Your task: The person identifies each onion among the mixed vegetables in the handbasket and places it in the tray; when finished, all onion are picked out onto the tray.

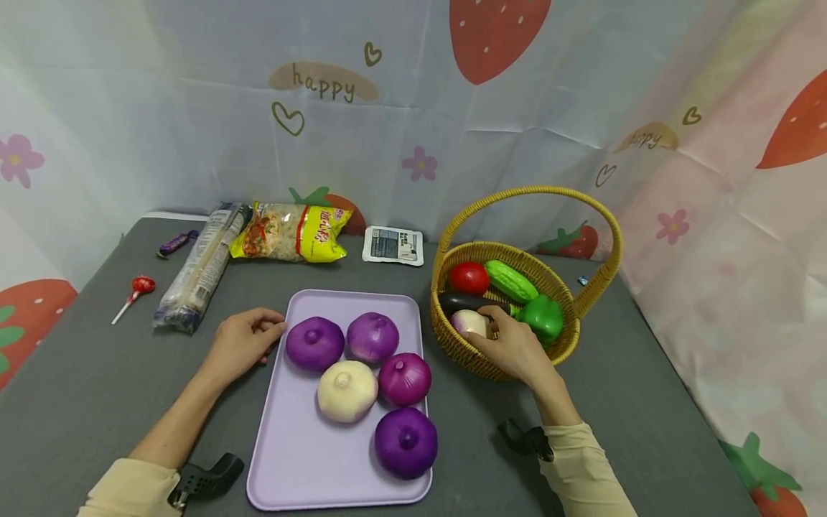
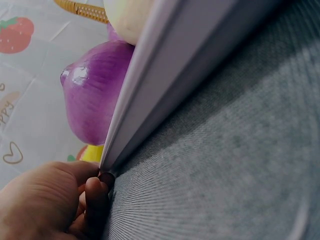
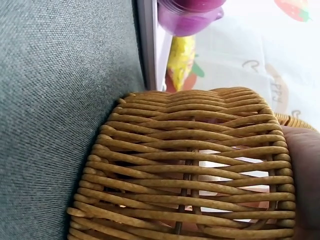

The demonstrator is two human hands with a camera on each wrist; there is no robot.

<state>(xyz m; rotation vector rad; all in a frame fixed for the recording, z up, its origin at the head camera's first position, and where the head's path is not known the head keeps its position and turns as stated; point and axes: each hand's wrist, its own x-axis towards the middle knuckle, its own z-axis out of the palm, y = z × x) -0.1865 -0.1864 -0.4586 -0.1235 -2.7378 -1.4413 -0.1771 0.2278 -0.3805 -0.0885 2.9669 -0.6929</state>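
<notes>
My left hand [image 1: 242,346] pinches the upper left rim of a lilac tray [image 1: 310,459]; in the left wrist view its thumb and fingers meet at the rim. On the tray sit several purple onions [image 1: 314,344] and one cream-white onion [image 1: 347,391]. Reaching into a yellow wicker basket [image 3: 185,150], my right hand [image 1: 513,346] holds a round white-and-purple vegetable [image 1: 470,323] between thumb and fingers. Beside it in the basket lie a dark eggplant [image 1: 461,302], a tomato [image 1: 469,278], a green cucumber [image 1: 510,280] and a green pepper [image 1: 543,318]. Basket weave hides most of the fingers in the right wrist view.
The basket's tall handle [image 1: 531,190] arches over its contents. Behind the tray lie a yellow food bag [image 1: 291,231], a long clear packet [image 1: 203,266] and a flat white packet [image 1: 393,245]. A red lollipop [image 1: 142,285] and a purple-wrapped candy [image 1: 176,244] lie at the left.
</notes>
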